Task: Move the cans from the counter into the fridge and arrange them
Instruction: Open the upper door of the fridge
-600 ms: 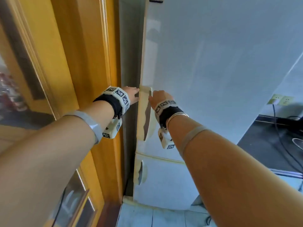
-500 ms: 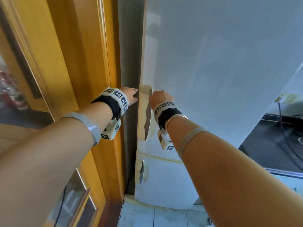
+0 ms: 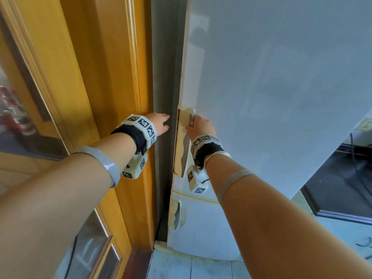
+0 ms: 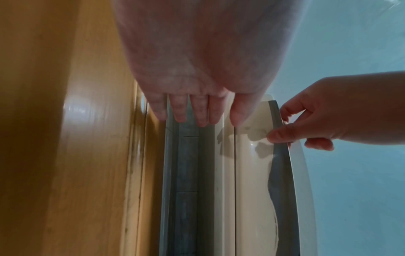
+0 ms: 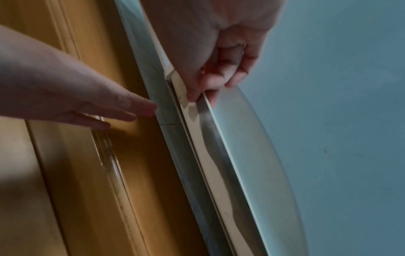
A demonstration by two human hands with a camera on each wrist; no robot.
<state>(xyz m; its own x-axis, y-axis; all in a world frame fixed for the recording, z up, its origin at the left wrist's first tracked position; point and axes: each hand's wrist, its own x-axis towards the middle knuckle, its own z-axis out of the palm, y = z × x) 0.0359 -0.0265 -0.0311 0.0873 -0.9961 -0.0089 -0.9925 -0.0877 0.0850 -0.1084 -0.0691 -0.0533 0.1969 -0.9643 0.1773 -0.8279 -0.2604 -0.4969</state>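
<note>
The white fridge point(image 3: 271, 97) stands in front of me with its upper door closed. No cans show. My right hand point(image 3: 198, 125) grips the top of the cream recessed door handle point(image 3: 182, 146). In the right wrist view its thumb and fingers point(image 5: 210, 86) pinch the handle's lip point(image 5: 208, 138). My left hand point(image 3: 161, 122) is open with straight fingers point(image 4: 192, 110), held by the fridge's grey side just left of the handle point(image 4: 258, 155). I cannot tell whether it touches the fridge.
A yellow wooden door frame point(image 3: 104, 97) stands close on the left, with a narrow grey gap point(image 3: 163, 57) between it and the fridge. Blurred red-and-white things point(image 3: 12, 113) show behind glass at far left. A lower fridge door point(image 3: 201, 228) and a dark counter point(image 3: 342, 178) lie below and right.
My left hand has drawn a little away from the handle's edge. The right hand stays on the handle, and the door has not opened.
</note>
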